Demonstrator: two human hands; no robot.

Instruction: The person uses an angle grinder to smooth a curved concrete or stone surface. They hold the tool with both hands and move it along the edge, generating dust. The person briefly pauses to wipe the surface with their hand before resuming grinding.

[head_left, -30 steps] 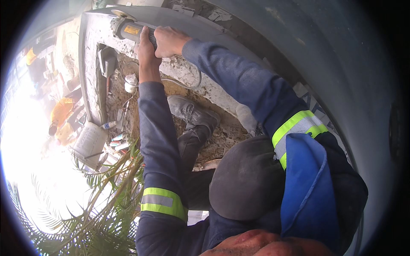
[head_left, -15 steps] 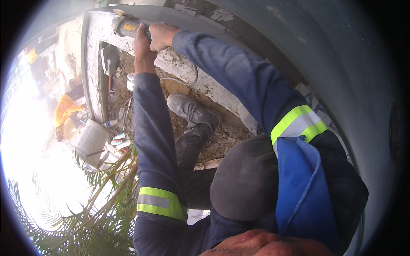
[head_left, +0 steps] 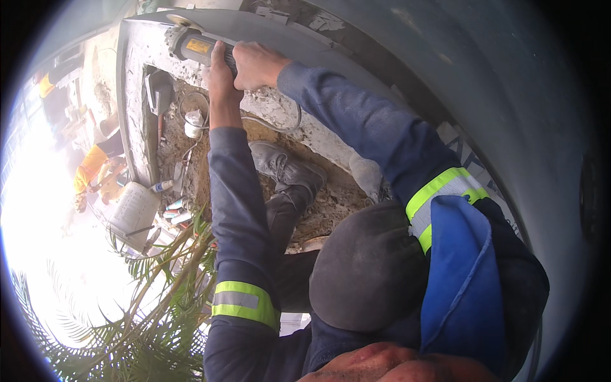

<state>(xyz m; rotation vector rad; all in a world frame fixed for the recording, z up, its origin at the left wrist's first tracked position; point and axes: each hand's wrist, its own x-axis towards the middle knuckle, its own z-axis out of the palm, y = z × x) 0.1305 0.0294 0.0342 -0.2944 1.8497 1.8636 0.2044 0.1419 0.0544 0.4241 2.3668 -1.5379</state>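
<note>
Both of my hands are closed around a grey angle grinder with a yellow label, at the upper left. My left hand wraps the body, its thumb along the top. Beside it, my right hand grips the rear end. The grinder's disc shows edge-on at the far end, close to the pale, rough wall edge. Whether the disc touches the wall, I cannot tell. A cord loops below my hands.
A shovel leans inside the wall's corner. A white bucket, several bottles and palm fronds lie to the left. My shoe rests on rough soil. Another person in orange is at the far left. A large grey curved surface rises at right.
My hands and the grinder have shifted slightly right and nearer to me. Both forearms moved right with them, and the grip stays the same.
</note>
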